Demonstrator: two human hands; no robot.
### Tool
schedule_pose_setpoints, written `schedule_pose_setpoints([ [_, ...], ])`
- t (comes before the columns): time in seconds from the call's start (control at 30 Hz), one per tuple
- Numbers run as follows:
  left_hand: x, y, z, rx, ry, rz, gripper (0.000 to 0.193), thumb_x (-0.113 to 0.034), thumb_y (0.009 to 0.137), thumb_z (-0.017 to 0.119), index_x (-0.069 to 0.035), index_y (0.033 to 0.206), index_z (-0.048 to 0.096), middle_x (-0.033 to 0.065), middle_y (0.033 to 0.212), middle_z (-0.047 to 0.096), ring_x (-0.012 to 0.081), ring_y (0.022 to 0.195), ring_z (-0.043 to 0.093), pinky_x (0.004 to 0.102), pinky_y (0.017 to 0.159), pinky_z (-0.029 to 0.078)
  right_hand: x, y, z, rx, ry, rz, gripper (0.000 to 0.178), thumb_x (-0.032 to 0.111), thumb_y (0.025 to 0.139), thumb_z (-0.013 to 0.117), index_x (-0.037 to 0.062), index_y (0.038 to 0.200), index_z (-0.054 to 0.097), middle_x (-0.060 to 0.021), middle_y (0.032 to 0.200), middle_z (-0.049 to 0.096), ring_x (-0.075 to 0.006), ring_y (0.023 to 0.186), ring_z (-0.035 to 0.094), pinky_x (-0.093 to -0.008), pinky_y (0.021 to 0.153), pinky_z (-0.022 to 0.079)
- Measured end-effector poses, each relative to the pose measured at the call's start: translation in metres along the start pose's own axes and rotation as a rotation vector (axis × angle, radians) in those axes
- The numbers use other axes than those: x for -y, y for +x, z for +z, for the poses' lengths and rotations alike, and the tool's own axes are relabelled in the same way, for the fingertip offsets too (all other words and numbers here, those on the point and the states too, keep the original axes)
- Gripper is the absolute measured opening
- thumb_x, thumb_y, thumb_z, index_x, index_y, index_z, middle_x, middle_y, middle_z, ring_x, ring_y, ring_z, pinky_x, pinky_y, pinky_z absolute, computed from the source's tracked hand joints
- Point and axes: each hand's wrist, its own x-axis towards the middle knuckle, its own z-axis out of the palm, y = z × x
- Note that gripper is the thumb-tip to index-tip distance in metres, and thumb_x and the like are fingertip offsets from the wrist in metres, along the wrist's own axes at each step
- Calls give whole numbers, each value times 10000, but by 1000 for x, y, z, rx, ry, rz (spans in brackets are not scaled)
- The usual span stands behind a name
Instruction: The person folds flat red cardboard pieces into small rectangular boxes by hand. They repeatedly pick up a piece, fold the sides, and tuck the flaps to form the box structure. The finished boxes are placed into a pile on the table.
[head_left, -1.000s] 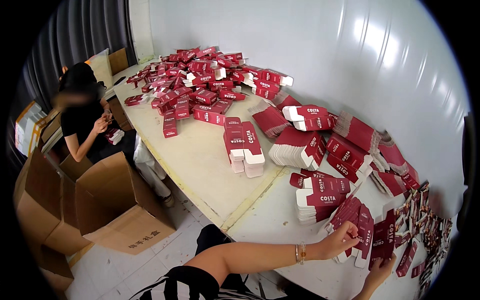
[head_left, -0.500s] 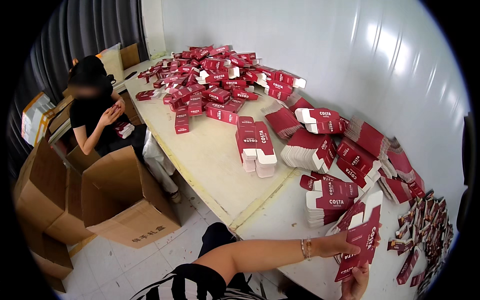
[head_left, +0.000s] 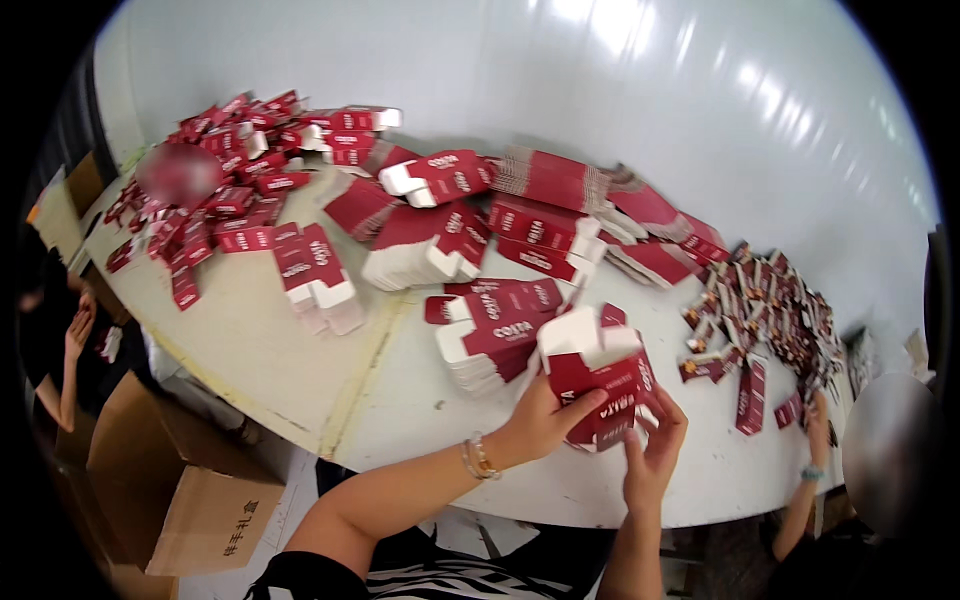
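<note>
A dark red paper carton [head_left: 590,375] with white flaps is between my two hands over the near part of the table. My left hand [head_left: 537,422] is closed on its left side, thumb across the printed front. My right hand [head_left: 656,455] grips the lower right corner, fingers behind and thumb in front. The white top flaps stand up, and the carton looks partly opened out. Just beyond my left hand lies a stack of flat red cartons [head_left: 500,335], partly covered by the held carton.
More flat carton stacks [head_left: 425,245] line the white table [head_left: 400,405] along the wall. A heap of formed red cartons [head_left: 240,165] covers the far left; small packets [head_left: 765,310] are piled at right. People work at both ends. A brown cardboard box [head_left: 215,520] stands lower left.
The view has swung right, bringing a person at the right into sight. The carton in my hands has gone from a long, flat, tilted shape to a wider, partly opened one.
</note>
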Motion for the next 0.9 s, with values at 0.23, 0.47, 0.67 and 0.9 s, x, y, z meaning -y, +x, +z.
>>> schedule_pose_setpoints([
  [0.23, 7, -10, -2, 250, -154, -41, 451, -234, 943, 419, 0, 1315, 320, 93, 1268, 451, 168, 1134, 457, 321, 947, 376, 30, 14, 17, 231, -65, -251, 806, 71, 670, 743, 18, 1332, 288, -176, 1336, 358, -276, 1202, 397, -392, 991, 321],
  [0.47, 9, -3, -14, 247, -203, -140, 440, -317, 967, 308, 24, 1215, 435, 93, 1167, 530, 147, 1035, 499, 283, 903, 377, 26, 27, 10, 322, -19, -222, 858, 141, 635, 800, 6, 1332, 316, -138, 1136, 455, -254, 1044, 469, -353, 886, 399],
  [0.67, 0, 4, -15, 267, -378, -337, 435, -308, 944, 298, -8, 1223, 446, 73, 1163, 537, 145, 1045, 514, 296, 917, 401, 15, 15, 24, 217, -179, -428, 789, 173, 679, 767, 56, 1329, 334, -179, 1156, 421, -329, 1070, 434, -396, 881, 401],
  [0.9, 6, -1, -12, 267, -492, -374, 436, -196, 884, 344, 2, 1271, 377, 101, 1193, 502, 174, 1091, 499, 311, 940, 392, 9, 5, 37, 270, -63, -267, 362, 82, 766, 664, 29, 1078, 489, -220, 1108, 457, -349, 986, 514, -382, 822, 438],
])
